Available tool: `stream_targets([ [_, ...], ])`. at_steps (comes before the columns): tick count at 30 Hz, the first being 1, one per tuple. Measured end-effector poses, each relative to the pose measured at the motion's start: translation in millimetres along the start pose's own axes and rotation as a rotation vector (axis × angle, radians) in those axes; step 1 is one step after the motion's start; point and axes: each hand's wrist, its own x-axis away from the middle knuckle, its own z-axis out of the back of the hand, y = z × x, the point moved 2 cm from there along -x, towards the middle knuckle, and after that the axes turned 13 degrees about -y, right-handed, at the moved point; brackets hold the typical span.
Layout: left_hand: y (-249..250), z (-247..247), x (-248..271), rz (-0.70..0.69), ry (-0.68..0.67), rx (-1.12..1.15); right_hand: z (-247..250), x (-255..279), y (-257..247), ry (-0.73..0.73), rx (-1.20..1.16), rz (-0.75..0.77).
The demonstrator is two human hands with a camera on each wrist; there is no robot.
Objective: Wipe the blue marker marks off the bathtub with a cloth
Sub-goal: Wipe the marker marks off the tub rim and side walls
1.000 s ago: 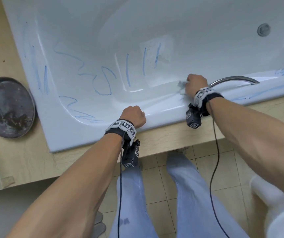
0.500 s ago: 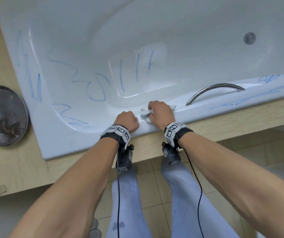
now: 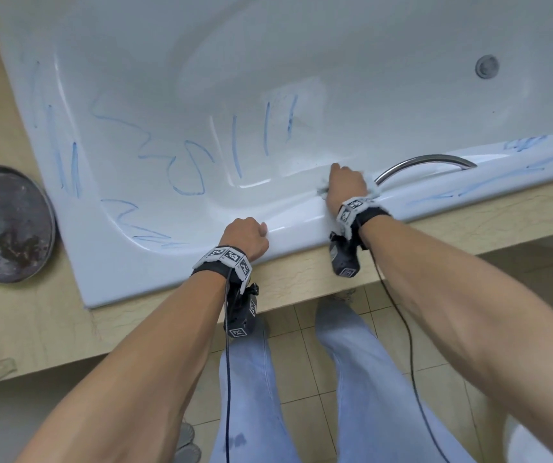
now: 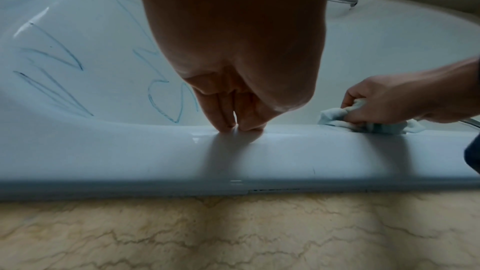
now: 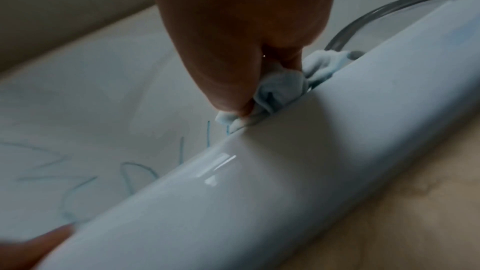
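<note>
The white bathtub (image 3: 302,225) carries blue marker marks (image 3: 188,172) on its inner wall, with more marks (image 3: 489,185) along the near rim at the right. My right hand (image 3: 345,183) grips a crumpled pale blue cloth (image 3: 372,191) and presses it on the rim's inner edge, just left of the chrome grab handle (image 3: 425,162). The right wrist view shows the cloth (image 5: 280,87) bunched under my fingers. My left hand (image 3: 250,233) rests on the rim to the left; its fingertips (image 4: 223,124) press on the rim and hold nothing.
A dark round metal pan (image 3: 4,225) lies on the beige marble ledge (image 3: 302,282) left of the tub. The drain (image 3: 487,66) sits at the far right of the basin. My legs stand on the tiled floor (image 3: 305,355) below.
My right hand slid the cloth left along the rim to beside my left hand, then back right to near the grab handle. The left hand stayed on the rim.
</note>
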Motion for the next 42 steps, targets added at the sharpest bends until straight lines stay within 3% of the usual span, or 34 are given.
stream_targets([
  [7,11,3,5,0.026,0.044,0.014,-38,52,-72,0.019,-0.208,0.213],
  [11,14,6,6,0.034,0.04,-0.006,-12,42,-45,0.012,-0.535,0.149],
  [14,22,10,8,0.053,0.033,-0.031,16,44,7,0.234,-0.764,0.127],
  [18,31,12,8,0.073,0.017,-0.064,39,61,99,0.511,-0.588,-0.037],
  [22,35,11,5,0.069,-0.007,-0.105,27,61,151,0.409,-0.33,-0.165],
  [25,36,11,2,0.061,-0.009,-0.133,16,46,140,0.367,-0.208,-0.088],
  [29,36,9,1,0.068,-0.015,-0.159,9,47,125,0.389,-0.286,-0.109],
  [34,35,8,-3,0.064,-0.002,-0.167,9,53,122,0.414,-0.334,-0.031],
  [37,35,7,-5,0.049,0.008,-0.183,17,50,119,0.342,-0.172,-0.136],
  [42,35,6,-4,0.046,0.001,-0.202,37,35,104,0.162,-0.106,-0.247],
])
